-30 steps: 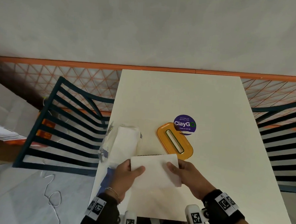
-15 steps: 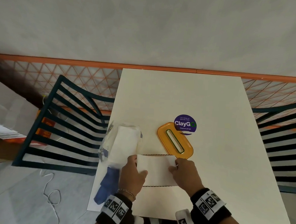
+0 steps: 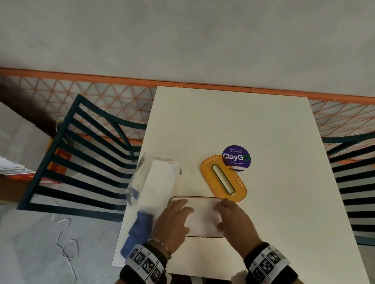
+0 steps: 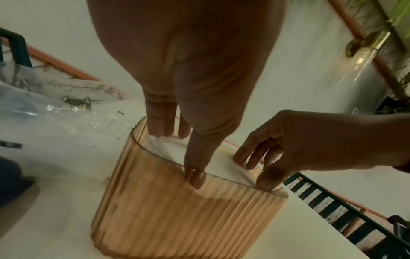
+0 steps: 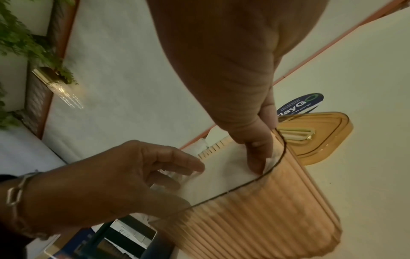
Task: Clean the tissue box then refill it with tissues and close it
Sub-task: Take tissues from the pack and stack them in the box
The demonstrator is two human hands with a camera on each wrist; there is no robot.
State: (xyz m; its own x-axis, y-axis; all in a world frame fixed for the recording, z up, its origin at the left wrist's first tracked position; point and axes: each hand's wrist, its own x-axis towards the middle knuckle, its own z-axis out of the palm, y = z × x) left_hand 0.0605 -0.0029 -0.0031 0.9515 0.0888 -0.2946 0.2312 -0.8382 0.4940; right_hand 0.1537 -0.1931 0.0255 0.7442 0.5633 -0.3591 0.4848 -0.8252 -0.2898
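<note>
The tissue box (image 3: 201, 197) is a ribbed amber tub (image 4: 177, 219) with an open top, standing near the table's front edge. A folded stack of white tissues (image 3: 202, 217) lies inside it, close to the rim (image 5: 277, 210). My left hand (image 3: 175, 217) presses the stack's left end with straight fingers (image 4: 159, 126), its thumb down along the near wall. My right hand (image 3: 228, 215) pushes the right end down, fingertips (image 5: 258, 157) between tissue and wall. The orange slotted lid (image 3: 223, 179) lies flat just behind the box.
A plastic pack of white tissues (image 3: 160, 181) lies left of the box, with a blue cloth (image 3: 139, 232) at the table's left front edge. A purple round sticker (image 3: 236, 156) is behind the lid. Dark slatted chairs (image 3: 83, 162) flank the table.
The tissue stack, held above the box a second ago, has gone down into it. Both hands followed it down and now press on its ends.
</note>
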